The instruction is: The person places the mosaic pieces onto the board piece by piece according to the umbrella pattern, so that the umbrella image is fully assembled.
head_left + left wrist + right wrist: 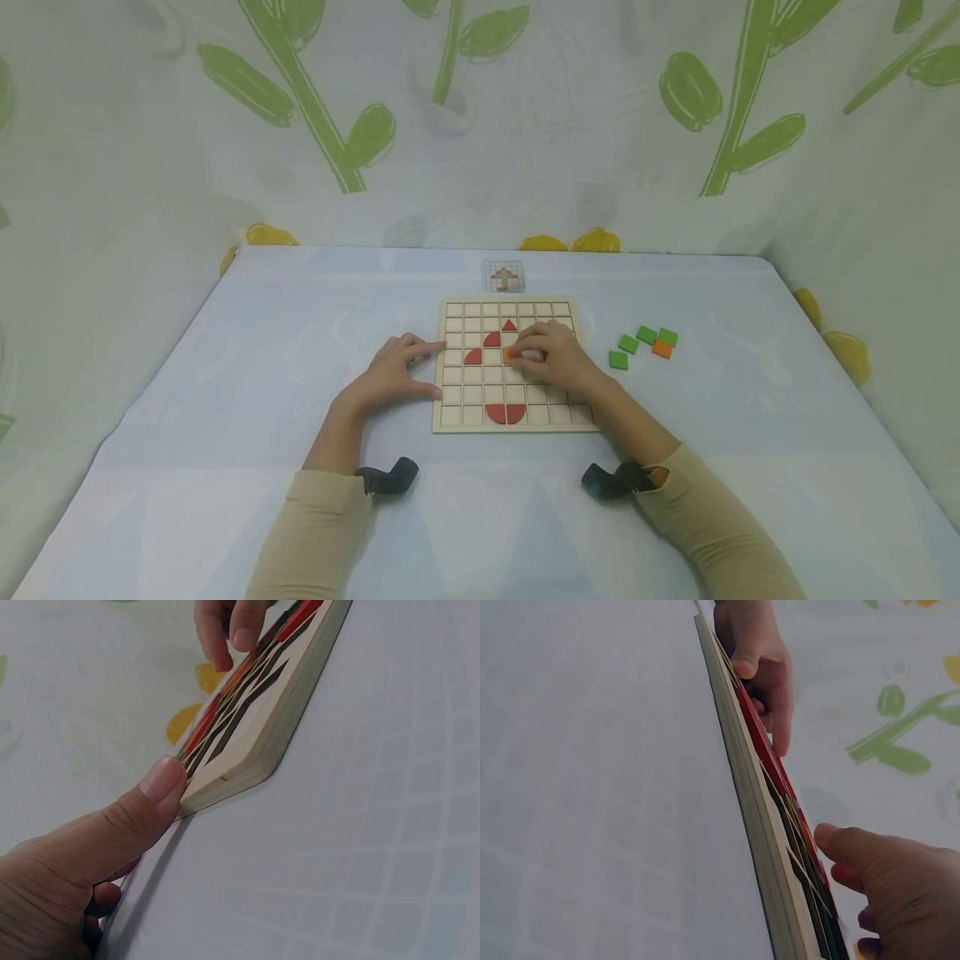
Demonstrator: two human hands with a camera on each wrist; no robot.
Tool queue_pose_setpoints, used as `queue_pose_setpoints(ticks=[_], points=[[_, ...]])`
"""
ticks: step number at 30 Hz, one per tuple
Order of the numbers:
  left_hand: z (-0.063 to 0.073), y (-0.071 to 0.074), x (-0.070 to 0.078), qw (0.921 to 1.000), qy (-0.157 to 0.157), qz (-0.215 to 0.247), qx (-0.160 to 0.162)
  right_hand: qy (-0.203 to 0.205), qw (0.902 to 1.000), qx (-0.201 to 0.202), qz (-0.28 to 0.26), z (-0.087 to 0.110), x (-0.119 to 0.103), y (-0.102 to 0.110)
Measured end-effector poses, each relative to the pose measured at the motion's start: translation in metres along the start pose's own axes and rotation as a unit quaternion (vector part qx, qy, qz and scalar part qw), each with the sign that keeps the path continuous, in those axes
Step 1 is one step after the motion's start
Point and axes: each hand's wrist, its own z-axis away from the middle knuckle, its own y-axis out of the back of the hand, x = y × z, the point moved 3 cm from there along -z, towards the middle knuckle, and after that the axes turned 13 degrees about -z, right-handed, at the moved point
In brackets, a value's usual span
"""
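Note:
A wooden grid board [457, 393] lies on the table between both hands. My left hand [392, 372] touches its left edge with the thumb and a finger spread apart; in the left wrist view the thumb [142, 802] rests against the board's corner. On an orange square tile [507, 355] in a middle cell, my right hand [557, 358] has its thumb and fingertips, partly covering it. Red quarter-circle tiles [472, 357] and a red triangle tile [509, 325] sit in nearby cells. Two more red quarter circles [496, 414] lie side by side in the bottom row.
Right of the board lie several green square tiles [628, 343] and another orange square tile [662, 349]. A small pattern card [504, 276] is behind the board. Black wrist devices [388, 477] are strapped near both sleeves. A leaf-patterned cloth [525, 167] hangs behind the table.

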Motion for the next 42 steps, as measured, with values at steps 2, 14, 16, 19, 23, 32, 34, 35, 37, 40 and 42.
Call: queue_pose_setpoints(ticks=[2, 14, 16, 19, 23, 32, 34, 35, 37, 40, 42], points=[[0.000, 0.000, 0.000, 1.0000, -0.005, -0.004, 0.006, -0.010, 0.9999, 0.001, -0.003, 0.001, 0.001, 0.001], [0.000, 0.003, 0.002, 0.9999, 0.008, 0.000, -0.011, -0.021, 0.9997, 0.014, -0.003, 0.006, 0.002, 0.009], [0.000, 0.003, 0.002, 0.9999, 0.011, 0.001, -0.012, -0.036, 0.9993, 0.013, 0.000, 0.007, 0.002, 0.010], [0.001, 0.002, 0.001, 0.9998, 0.012, -0.003, -0.014, -0.063, 0.9980, 0.010, 0.006, 0.011, 0.003, 0.012], [0.002, 0.002, 0.002, 0.9999, 0.007, -0.007, -0.014, -0.065, 0.9976, 0.017, 0.020, 0.015, 0.006, 0.015], [0.002, 0.002, 0.002, 0.9998, 0.011, -0.005, -0.015, -0.040, 0.9977, 0.044, 0.032, 0.026, 0.009, 0.029], [0.002, 0.002, 0.002, 0.9998, 0.011, -0.005, -0.015, -0.054, 0.9970, 0.046, 0.030, 0.028, 0.010, 0.033], [0.002, 0.002, 0.001, 0.9998, 0.012, -0.006, -0.015, -0.058, 0.9967, 0.046, 0.033, 0.030, 0.010, 0.034], [0.002, 0.002, 0.002, 0.9998, 0.012, -0.005, -0.014, -0.066, 0.9961, 0.047, 0.032, 0.032, 0.012, 0.037], [0.002, 0.002, 0.002, 0.9998, 0.011, -0.005, -0.016, -0.085, 0.9946, 0.047, 0.036, 0.035, 0.014, 0.040], [0.002, 0.002, 0.002, 0.9998, 0.012, -0.005, -0.017, -0.098, 0.9934, 0.047, 0.036, 0.038, 0.015, 0.043]])
